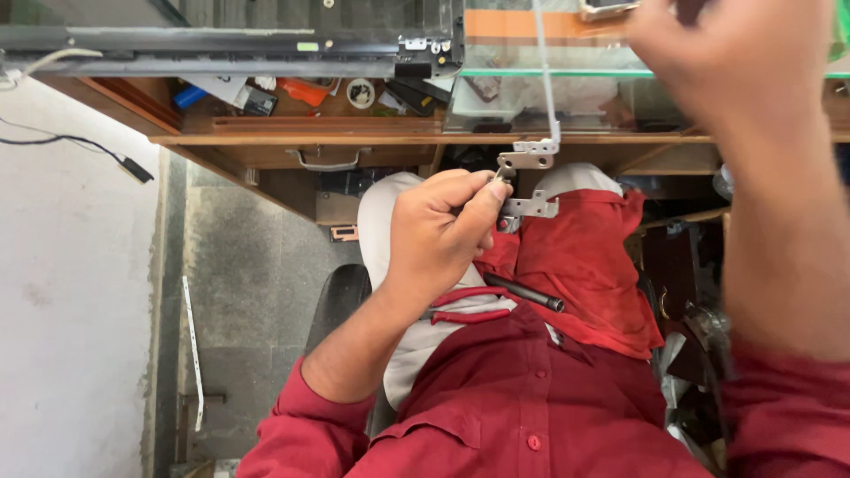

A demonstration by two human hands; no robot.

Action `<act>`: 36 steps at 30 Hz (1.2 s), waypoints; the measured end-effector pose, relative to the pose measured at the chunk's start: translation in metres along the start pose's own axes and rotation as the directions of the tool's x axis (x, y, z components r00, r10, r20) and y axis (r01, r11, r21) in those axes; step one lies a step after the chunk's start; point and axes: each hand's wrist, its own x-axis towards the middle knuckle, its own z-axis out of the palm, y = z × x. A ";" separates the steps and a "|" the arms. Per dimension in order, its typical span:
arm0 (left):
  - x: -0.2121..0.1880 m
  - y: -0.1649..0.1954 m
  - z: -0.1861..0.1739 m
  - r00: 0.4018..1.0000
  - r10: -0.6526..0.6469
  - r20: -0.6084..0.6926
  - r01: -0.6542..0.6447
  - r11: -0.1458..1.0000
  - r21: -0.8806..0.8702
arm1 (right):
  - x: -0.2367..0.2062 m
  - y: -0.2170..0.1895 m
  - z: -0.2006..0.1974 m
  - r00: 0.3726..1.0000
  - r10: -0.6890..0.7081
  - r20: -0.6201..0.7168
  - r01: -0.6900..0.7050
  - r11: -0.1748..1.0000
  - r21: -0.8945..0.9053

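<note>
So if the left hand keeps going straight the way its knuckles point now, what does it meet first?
The left hand pinches the metal hinge bracket and points up and right in the picture. Going on, it would likely meet first the glass-topped counter's edge, though depth is unclear from this view.

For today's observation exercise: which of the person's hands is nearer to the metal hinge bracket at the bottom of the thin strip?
Left. The left hand pinches right at the metal hinge bracket, fingertips touching it. The right hand is raised above and to the side, near the strip's top.
</note>
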 end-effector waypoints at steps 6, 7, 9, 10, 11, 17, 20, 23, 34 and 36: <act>-0.002 -0.001 0.001 0.965 -0.212 0.152 0.243 0.943 -0.228 | -0.100 -0.049 0.028 0.898 0.158 -0.411 0.051 0.890 0.453; -0.003 -0.002 0.003 0.949 -0.258 0.180 0.299 0.916 -0.268 | -0.109 -0.055 0.038 0.863 -0.036 -0.504 0.152 0.970 0.190; -0.005 -0.002 0.007 0.929 -0.299 0.219 0.356 0.883 -0.307 | -0.117 -0.065 0.059 0.824 0.033 -0.566 0.176 0.934 0.312; -0.007 -0.002 0.008 0.929 -0.293 0.226 0.354 0.884 -0.307 | -0.118 -0.066 0.066 0.800 0.068 -0.596 0.197 0.909 0.368; -0.007 -0.002 0.010 0.931 -0.284 0.231 0.347 0.886 -0.307 | -0.119 -0.066 0.071 0.777 0.043 -0.628 0.221 0.916 0.336; -0.015 -0.002 0.024 0.935 -0.248 0.252 0.307 0.923 -0.230 | -0.124 -0.059 0.077 0.698 -0.023 -0.715 0.290 0.923 0.252; -0.016 -0.003 0.033 0.935 -0.267 0.235 0.322 0.917 -0.237 | -0.131 -0.060 0.078 0.710 0.014 -0.704 0.253 0.928 0.273; -0.018 -0.002 0.037 0.933 -0.283 0.223 0.329 0.921 -0.206 | -0.133 -0.059 0.079 0.712 -0.003 -0.702 0.249 0.936 0.248; -0.026 -0.004 0.047 0.950 -0.222 0.218 0.255 0.957 -0.138 | -0.139 -0.050 0.072 0.675 -0.129 -0.727 0.326 0.936 0.137; -0.027 -0.005 0.047 0.954 -0.207 0.219 0.235 0.966 -0.111 | -0.135 -0.048 0.074 0.645 -0.168 -0.745 0.362 0.926 0.105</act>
